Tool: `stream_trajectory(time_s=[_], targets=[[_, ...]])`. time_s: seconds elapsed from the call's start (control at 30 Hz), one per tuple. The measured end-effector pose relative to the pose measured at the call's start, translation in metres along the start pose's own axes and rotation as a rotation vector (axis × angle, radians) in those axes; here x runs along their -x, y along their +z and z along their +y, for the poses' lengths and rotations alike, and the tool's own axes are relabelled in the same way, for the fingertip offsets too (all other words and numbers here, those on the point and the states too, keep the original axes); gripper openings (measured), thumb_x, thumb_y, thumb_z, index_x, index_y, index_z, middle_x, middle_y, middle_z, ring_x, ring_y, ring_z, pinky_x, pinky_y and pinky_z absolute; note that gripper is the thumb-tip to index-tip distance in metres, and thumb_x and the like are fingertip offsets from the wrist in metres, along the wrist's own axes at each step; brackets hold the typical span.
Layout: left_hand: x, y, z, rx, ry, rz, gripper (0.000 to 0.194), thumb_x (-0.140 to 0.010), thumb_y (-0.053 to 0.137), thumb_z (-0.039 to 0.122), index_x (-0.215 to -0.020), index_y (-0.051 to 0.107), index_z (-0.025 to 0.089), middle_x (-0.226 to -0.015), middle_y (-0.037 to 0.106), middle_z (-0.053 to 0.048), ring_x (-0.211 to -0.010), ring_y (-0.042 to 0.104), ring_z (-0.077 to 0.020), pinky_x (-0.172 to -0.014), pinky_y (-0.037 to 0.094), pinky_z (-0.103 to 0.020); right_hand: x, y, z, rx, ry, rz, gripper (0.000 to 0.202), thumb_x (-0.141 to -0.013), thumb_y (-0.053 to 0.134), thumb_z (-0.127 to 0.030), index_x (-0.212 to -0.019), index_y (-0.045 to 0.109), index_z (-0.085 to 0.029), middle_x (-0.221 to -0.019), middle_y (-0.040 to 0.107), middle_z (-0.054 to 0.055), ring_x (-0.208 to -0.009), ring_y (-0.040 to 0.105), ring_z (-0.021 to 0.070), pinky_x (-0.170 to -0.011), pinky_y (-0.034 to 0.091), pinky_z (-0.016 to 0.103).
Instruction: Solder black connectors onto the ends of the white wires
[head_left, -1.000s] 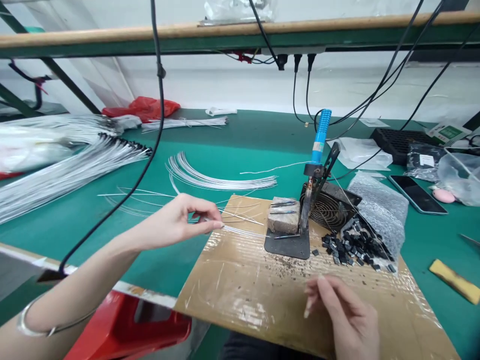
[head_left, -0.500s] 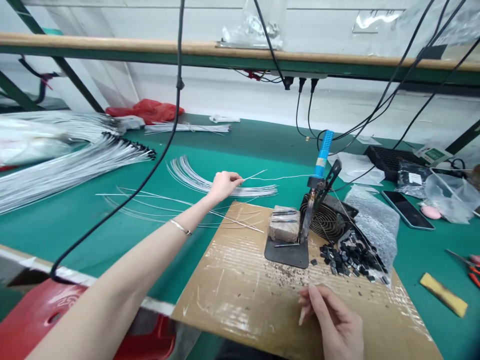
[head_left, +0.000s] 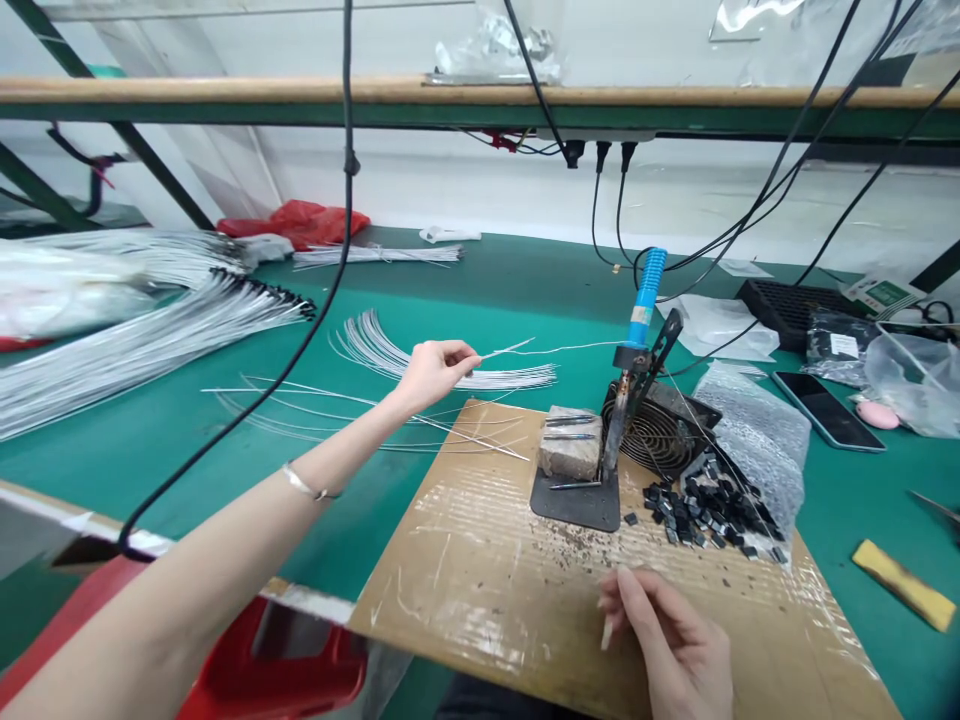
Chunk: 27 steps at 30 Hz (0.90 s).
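My left hand (head_left: 442, 368) is stretched out over the green table, its thumb and fingertips pinched on a thin white wire (head_left: 510, 350). Right below that hand lies a curved bundle of white wires (head_left: 517, 378). A few loose white wires (head_left: 300, 390) cross under my left forearm. My right hand (head_left: 671, 635) hovers low over the cardboard sheet (head_left: 480, 560), fingers curled in and thumb against them; nothing shows between the tips. A blue-handled soldering iron (head_left: 649, 290) stands tip down in its stand (head_left: 585, 510), beside a worn block (head_left: 570, 455) bearing metal tips.
Small black connectors (head_left: 705, 510) are heaped right of the stand, near bubble wrap (head_left: 757, 430). Farther right are a phone (head_left: 829, 410) and a yellow strip (head_left: 904, 585). A black cable (head_left: 337, 270) hangs across the left. Large white wire bundles (head_left: 150, 350) lie far left.
My left hand has shifted slightly left with the wire in its pinch. The view has turned a little. My right hand keeps the same pose.
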<state>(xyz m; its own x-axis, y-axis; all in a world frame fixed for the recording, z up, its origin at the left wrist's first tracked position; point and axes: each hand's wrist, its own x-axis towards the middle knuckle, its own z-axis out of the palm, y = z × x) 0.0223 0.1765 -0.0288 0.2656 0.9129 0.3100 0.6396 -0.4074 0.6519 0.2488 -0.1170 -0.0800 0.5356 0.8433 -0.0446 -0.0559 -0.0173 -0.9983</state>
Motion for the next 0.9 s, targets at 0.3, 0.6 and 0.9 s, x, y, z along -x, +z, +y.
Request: stream_trajectory(time_s=[0.3,0.6,0.9], targets=[[0.105,-0.062,0.054,0.131,0.085,-0.435,0.027,-0.088,0.07,0.039,-0.069,0.073,0.019,-0.063,0.066,0.0,-0.06,0.055,-0.0135,-0.057,0.043,-0.024,0.005,0.012,-0.009,-0.055,0.049,-0.131,0.037,-0.087,0.075,-0.053,-0.075,0.079,-0.019,-0.06,0.067,0.001,-0.052,0.062,0.0127,-0.057,0.053,0.021],[0.135,-0.048,0.068,0.187,0.265,-0.47,0.018,-0.092,0.067,0.024,-0.076,0.075,0.021,-0.091,0.077,-0.004,-0.087,0.07,-0.0179,-0.077,0.052,-0.027,0.004,0.036,-0.015,-0.244,0.108,-0.331,0.034,-0.085,0.079,-0.051,-0.087,0.076,-0.017,-0.065,0.067,0.0,-0.05,0.059,0.0117,-0.051,0.054,0.023],[0.139,-0.045,0.071,0.222,0.256,-0.483,0.017,-0.091,0.068,0.024,-0.075,0.073,0.021,-0.089,0.078,-0.003,-0.08,0.07,-0.0159,-0.076,0.052,-0.026,0.005,0.038,-0.012,-0.269,0.116,-0.279,0.027,-0.081,0.084,-0.04,-0.071,0.073,-0.018,-0.061,0.061,-0.003,-0.047,0.054,0.0083,-0.045,0.051,0.018]])
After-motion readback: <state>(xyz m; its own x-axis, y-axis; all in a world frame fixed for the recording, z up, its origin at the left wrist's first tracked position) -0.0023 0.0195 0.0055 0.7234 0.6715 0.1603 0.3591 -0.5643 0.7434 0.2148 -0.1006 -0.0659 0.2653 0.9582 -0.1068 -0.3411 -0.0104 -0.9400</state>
